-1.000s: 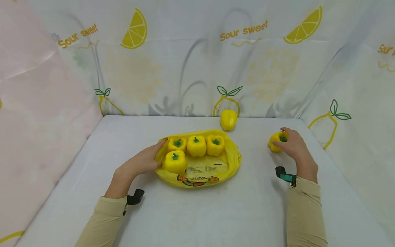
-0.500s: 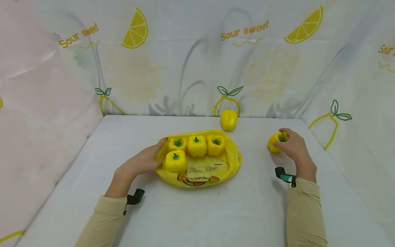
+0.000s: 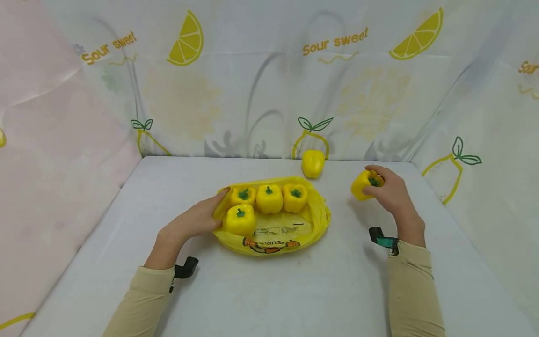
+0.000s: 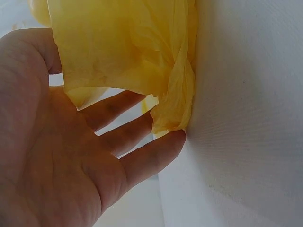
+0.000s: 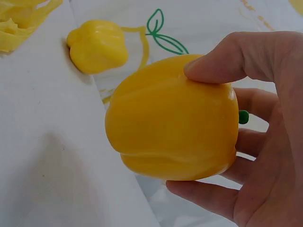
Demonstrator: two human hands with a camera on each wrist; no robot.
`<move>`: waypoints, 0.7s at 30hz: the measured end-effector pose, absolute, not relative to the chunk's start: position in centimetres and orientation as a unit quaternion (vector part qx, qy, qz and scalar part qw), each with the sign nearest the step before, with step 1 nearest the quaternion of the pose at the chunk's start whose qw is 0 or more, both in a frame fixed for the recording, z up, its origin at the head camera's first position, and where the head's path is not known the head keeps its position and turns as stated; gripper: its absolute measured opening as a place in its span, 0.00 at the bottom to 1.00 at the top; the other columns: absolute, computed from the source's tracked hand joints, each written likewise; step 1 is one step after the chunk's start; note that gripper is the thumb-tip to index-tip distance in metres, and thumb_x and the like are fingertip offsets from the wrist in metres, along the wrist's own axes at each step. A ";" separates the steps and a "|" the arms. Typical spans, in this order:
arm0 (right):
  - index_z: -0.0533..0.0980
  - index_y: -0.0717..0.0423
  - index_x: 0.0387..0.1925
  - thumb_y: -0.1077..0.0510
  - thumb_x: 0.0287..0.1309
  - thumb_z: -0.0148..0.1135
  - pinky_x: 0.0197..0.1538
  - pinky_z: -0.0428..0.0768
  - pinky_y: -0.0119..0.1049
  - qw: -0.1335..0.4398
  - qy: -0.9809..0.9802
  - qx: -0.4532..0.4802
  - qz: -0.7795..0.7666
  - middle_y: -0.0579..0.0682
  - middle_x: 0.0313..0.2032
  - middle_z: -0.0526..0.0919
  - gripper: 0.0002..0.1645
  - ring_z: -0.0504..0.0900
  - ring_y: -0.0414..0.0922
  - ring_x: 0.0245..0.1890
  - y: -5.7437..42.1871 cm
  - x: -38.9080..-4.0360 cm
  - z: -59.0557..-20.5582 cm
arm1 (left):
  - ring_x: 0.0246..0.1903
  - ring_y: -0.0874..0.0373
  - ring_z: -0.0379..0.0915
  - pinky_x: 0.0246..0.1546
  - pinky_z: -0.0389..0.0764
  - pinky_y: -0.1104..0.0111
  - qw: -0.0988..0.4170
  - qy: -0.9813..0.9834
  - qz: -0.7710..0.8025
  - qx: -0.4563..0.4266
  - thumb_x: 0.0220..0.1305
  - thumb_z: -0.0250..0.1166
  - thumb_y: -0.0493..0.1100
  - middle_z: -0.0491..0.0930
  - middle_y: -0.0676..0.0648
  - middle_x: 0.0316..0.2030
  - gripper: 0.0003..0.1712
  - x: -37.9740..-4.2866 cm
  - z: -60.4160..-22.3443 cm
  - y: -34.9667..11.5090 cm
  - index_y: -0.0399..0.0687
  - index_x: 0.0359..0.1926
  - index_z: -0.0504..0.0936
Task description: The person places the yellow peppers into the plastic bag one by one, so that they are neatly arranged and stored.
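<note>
Working from the left, we found the left hand (image 3: 195, 218) at the left end of the yellow bag (image 3: 322, 216), its thumb and fingers spread about the rim. In the left wrist view the fingers ran fairly straight, with gaps between them, and touched the plastic; we could not tell how firmly.

The bag stood mouth up on the table (image 3: 286, 295), its long axis running left to right. Inside we counted four peppers (image 3: 269, 200), stem ends showing: three in a row along the back, one at the front left, beside the left hand. The printed floor showed at the front right, the part nearer the right hand.

Next came a loose pepper (image 3: 313, 164), outside the bag and behind its right end, near the table's back edge. We judged the right hand the nearer of the two to it.

Farthest right, the right hand (image 3: 392, 193) pinched a held pepper (image 3: 359, 186) between thumb and fingers. Its shadow fell apart from it, so we judged it clear of the table. Key relation noted — the bag lay to the left of the held pepper and slightly nearer the person, with a stretch of table between. The pepper's axis ran from the stem, by the palm, to the base, which faced left — the bag's side.
</note>
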State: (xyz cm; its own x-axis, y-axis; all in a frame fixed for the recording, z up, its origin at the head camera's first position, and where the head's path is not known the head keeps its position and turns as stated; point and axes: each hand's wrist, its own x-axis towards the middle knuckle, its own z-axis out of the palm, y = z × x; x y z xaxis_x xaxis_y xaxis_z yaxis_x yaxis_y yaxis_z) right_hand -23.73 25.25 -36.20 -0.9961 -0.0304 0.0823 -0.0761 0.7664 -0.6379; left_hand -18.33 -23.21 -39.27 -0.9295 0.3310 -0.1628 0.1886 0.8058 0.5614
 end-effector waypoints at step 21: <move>0.70 0.51 0.66 0.59 0.52 0.64 0.56 0.72 0.52 0.062 -0.932 0.128 0.333 0.57 0.62 0.73 0.37 0.71 0.55 0.52 21.1 -21.5 -32.3 | 0.75 0.41 0.52 0.74 0.55 0.42 0.133 0.942 0.280 0.132 0.53 0.55 0.37 0.55 0.42 0.77 0.53 -18.2 -39.2 -23.3 0.48 0.80 0.45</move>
State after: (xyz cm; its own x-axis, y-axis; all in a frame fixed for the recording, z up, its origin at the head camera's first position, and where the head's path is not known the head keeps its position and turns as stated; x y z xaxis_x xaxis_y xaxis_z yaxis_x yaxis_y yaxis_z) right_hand -21.54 21.10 -32.29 -0.9595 -0.1971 0.2013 -0.2800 0.7454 -0.6050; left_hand -18.23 -23.26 -39.16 -0.9296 0.3233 -0.1770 0.1741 0.8085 0.5622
